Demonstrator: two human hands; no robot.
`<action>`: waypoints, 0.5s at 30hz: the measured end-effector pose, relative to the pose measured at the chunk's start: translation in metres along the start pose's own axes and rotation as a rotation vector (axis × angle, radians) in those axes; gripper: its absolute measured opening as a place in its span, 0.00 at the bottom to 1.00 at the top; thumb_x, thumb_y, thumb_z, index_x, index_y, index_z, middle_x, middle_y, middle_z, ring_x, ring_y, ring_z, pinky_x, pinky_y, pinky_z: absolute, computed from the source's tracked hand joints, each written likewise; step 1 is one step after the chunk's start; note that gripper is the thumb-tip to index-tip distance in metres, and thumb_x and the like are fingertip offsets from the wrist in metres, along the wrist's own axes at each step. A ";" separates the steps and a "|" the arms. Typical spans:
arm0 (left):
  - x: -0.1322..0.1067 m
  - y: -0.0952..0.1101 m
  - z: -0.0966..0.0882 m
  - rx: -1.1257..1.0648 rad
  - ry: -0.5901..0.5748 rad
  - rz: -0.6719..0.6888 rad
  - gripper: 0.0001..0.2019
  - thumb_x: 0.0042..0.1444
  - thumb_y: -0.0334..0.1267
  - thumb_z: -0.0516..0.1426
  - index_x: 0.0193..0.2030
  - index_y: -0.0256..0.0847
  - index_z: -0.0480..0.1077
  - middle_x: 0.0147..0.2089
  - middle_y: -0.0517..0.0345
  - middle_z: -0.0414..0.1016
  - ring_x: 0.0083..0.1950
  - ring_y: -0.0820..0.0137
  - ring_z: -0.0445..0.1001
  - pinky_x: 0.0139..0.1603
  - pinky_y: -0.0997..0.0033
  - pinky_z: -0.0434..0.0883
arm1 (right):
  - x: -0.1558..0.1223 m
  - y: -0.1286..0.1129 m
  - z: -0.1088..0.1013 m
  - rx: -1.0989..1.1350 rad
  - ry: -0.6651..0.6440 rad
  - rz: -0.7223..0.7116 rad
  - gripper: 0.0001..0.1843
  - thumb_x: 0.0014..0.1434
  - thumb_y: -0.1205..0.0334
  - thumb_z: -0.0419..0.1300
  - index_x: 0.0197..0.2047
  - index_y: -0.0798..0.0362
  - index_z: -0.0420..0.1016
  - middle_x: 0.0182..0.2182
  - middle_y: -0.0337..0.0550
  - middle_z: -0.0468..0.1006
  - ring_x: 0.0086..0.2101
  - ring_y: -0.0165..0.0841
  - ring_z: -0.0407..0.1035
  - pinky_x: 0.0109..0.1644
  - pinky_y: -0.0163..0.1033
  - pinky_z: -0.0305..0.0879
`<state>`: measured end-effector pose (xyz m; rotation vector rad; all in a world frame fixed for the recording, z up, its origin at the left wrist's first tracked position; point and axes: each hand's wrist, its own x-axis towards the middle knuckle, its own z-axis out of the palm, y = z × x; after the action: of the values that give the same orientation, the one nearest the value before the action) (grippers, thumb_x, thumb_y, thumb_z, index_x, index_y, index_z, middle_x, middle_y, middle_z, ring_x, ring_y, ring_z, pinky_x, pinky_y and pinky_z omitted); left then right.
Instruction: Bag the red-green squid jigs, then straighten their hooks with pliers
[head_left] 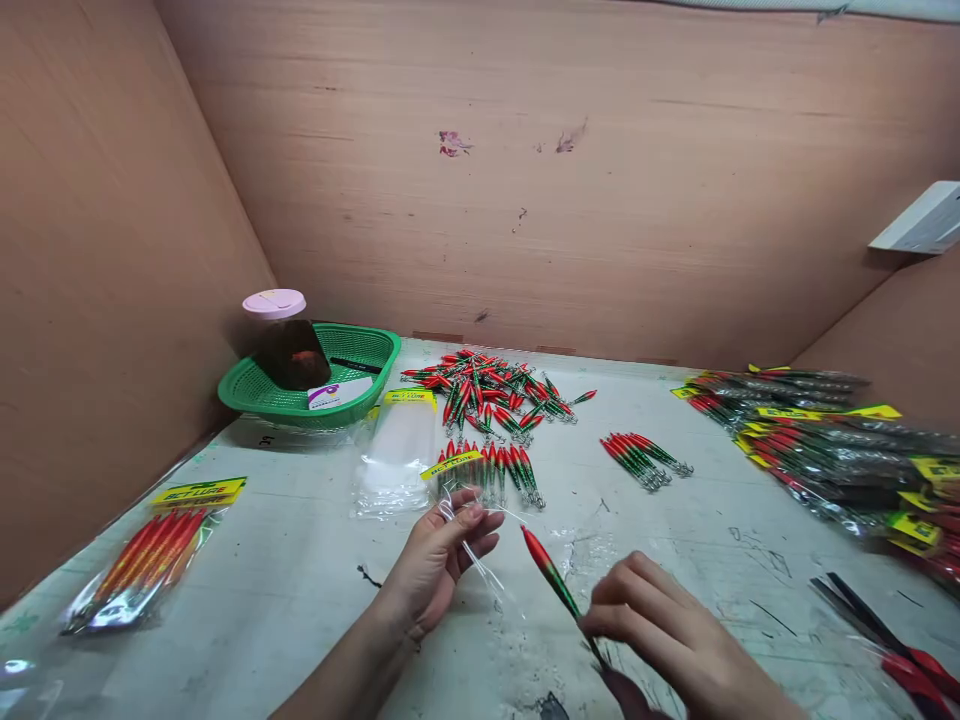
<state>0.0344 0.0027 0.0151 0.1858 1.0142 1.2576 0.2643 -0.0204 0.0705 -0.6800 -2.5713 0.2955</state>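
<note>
My left hand (448,550) pinches a clear plastic bag (491,580) whose yellow printed header (453,464) stands above the fingers. Between the fingertips of my right hand (660,625) is a red and green fishing lure (551,570), gripped near its dark tail end. Its red tip points up and left toward the bag, a little apart from it. Just beyond the left hand lies a row of similar lures (517,470), partly hidden behind the bag header. A stack of flat bags (397,450) with yellow headers rests left of that row.
Farther back sits a pile of lures (480,385); a small group (641,458) lies to its right. Packed lures (810,450) are heaped at right, above red-handled scissors (911,660). A filled pack (154,550) lies left. A green basket (386,365) holds a lidded jar (289,345).
</note>
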 end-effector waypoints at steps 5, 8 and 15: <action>-0.004 -0.005 -0.001 0.088 -0.163 -0.060 0.14 0.50 0.26 0.65 0.44 0.36 0.72 0.37 0.52 0.81 0.39 0.67 0.81 0.37 0.73 0.77 | 0.017 0.009 0.032 -0.239 0.229 -0.040 0.13 0.56 0.78 0.53 0.39 0.53 0.71 0.31 0.44 0.75 0.33 0.34 0.65 0.39 0.39 0.62; -0.007 -0.006 0.000 0.112 -0.261 -0.066 0.17 0.49 0.33 0.67 0.46 0.37 0.73 0.44 0.50 0.80 0.41 0.62 0.81 0.39 0.70 0.77 | 0.021 0.010 0.045 -0.342 0.300 -0.056 0.14 0.60 0.77 0.51 0.41 0.54 0.74 0.35 0.45 0.77 0.37 0.35 0.66 0.48 0.45 0.58; -0.008 -0.001 0.001 -0.003 -0.308 -0.085 0.17 0.61 0.47 0.55 0.50 0.36 0.72 0.55 0.43 0.76 0.42 0.57 0.81 0.47 0.54 0.76 | 0.018 0.009 0.059 -0.424 0.338 -0.019 0.15 0.68 0.67 0.48 0.48 0.51 0.76 0.51 0.46 0.78 0.50 0.38 0.65 0.55 0.48 0.48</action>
<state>0.0358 -0.0044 0.0195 0.3207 0.7471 1.1134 0.2254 -0.0083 0.0233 -0.7744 -2.3230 -0.3558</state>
